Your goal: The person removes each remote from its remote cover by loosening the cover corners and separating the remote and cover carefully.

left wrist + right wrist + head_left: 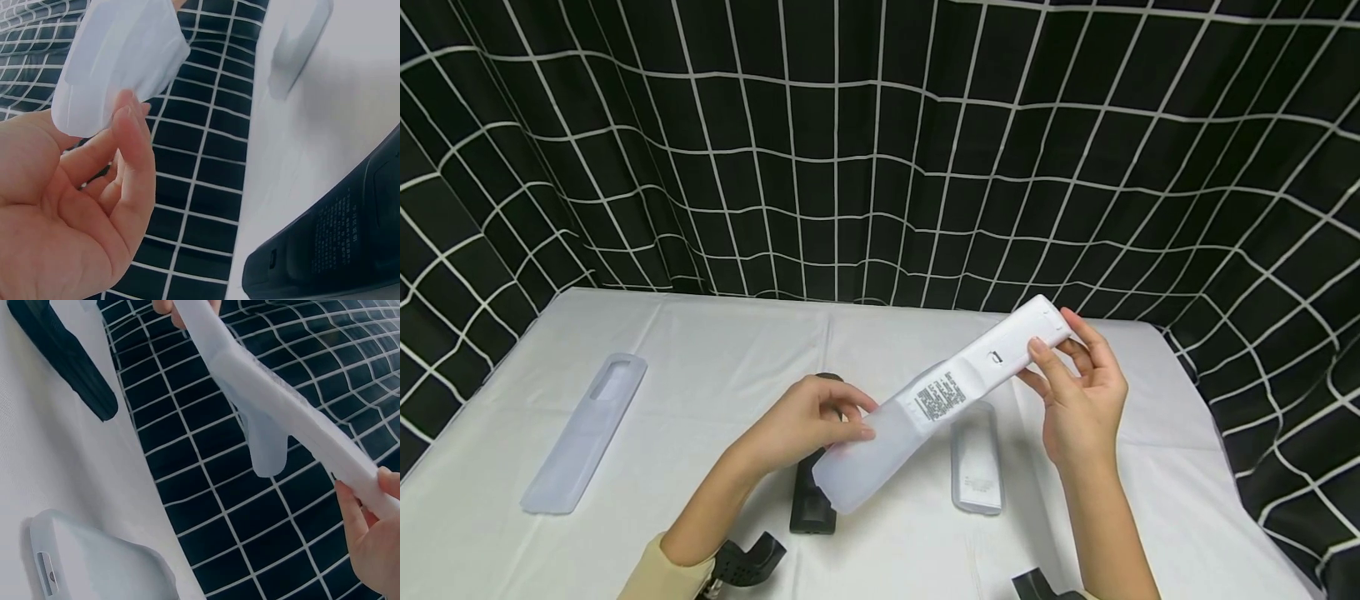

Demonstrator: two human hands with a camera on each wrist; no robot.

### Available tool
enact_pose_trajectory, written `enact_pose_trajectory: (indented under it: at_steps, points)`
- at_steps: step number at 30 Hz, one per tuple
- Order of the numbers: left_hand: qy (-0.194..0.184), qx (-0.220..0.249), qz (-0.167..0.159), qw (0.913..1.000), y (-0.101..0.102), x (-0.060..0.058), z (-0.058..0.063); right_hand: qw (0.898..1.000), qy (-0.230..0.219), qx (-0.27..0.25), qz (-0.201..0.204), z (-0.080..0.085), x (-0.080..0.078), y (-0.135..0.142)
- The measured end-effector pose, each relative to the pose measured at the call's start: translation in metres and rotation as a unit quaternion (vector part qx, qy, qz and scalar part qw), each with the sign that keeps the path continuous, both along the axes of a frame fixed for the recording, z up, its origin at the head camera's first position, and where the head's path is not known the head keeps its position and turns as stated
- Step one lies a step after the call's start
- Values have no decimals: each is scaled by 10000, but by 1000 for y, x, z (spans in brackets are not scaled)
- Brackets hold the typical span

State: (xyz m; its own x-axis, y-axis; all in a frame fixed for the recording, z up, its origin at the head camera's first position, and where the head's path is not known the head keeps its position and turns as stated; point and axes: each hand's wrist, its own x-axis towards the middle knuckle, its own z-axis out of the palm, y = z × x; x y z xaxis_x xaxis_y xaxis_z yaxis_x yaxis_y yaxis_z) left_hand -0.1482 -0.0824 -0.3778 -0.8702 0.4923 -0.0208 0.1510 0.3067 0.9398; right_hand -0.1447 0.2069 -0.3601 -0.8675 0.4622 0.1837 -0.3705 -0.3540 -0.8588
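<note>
A white remote control [1011,350] is held up at a slant over the table, its lower end inside a translucent silicone sleeve [868,462]. My left hand [808,421] pinches the sleeve near its closed lower end between thumb and fingers. With thumb and fingertips, my right hand [1086,392] grips the remote's bare upper end. The printed label on its back faces up. In the right wrist view a loose flap of the sleeve [269,447] hangs below the remote [306,425]. The left wrist view shows the sleeve's rounded end [87,106] against the left hand [81,206].
Under the left hand lies a black remote [812,504], partly covered by it. Another white remote [977,462] in a clear sleeve rests below the held one. A separate translucent sleeve [583,433] lies at the left of the white-covered table [700,358]. Black grid-patterned cloth [850,183] hangs behind.
</note>
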Motion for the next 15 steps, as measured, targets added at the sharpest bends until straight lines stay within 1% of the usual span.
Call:
enact_pose_trajectory:
  at_steps: [6,15]
  points:
    - [109,18,-266,9996,-2,0,-2,10000,47,-81,8,1,0,-1]
    - [263,54,-379,9989,-4,0,-2,9998,116,-175,-32,2,1,0]
